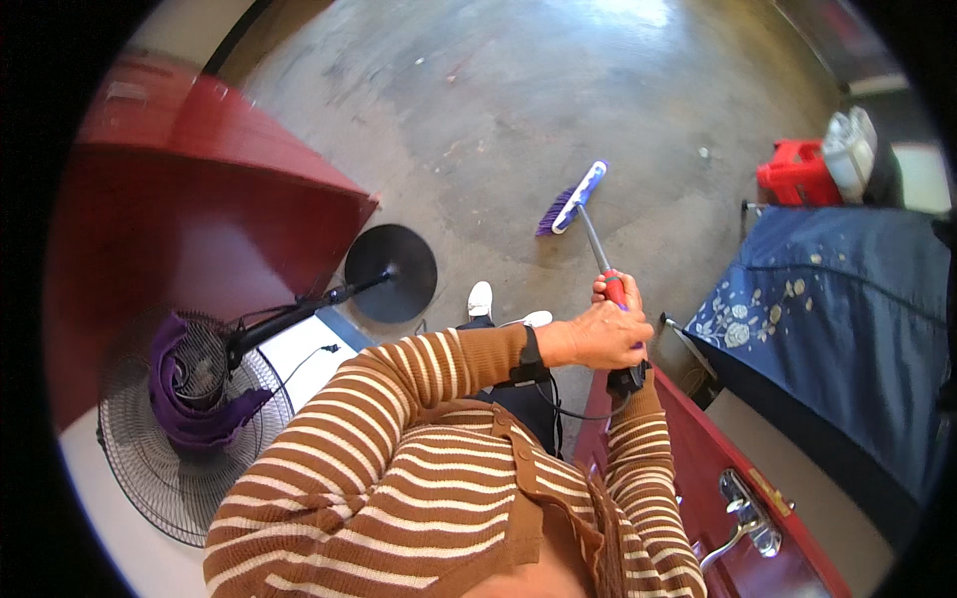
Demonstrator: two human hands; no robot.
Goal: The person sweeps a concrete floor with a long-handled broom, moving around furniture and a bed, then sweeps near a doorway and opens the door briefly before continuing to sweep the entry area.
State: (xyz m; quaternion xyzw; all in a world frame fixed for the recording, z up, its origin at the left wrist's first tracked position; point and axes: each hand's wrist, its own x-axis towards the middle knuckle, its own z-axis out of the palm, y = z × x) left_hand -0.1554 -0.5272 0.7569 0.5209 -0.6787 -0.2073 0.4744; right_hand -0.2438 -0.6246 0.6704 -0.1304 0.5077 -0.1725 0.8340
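Note:
Both hands grip the handle of a push-style broom (594, 238) in front of me. My left hand (604, 335) wraps the upper handle from the left, over part of my right hand (632, 290). The fingers of my right hand close around the red grip (614, 287) just below it. The top end of the handle is hidden by my hands and sleeves. Down on the concrete floor, the broom head (582, 198) has a white and blue body, and its purple bristles (555, 212) point to the left. Black bands circle both wrists.
To the left, a pedestal fan (194, 478) with purple cloth on it has a round black base (391, 273), beside a red door or panel (217, 217). On the right are a blue floral fabric cover (830, 299), a red crate (800, 173) and a red door with a handle (751, 516).

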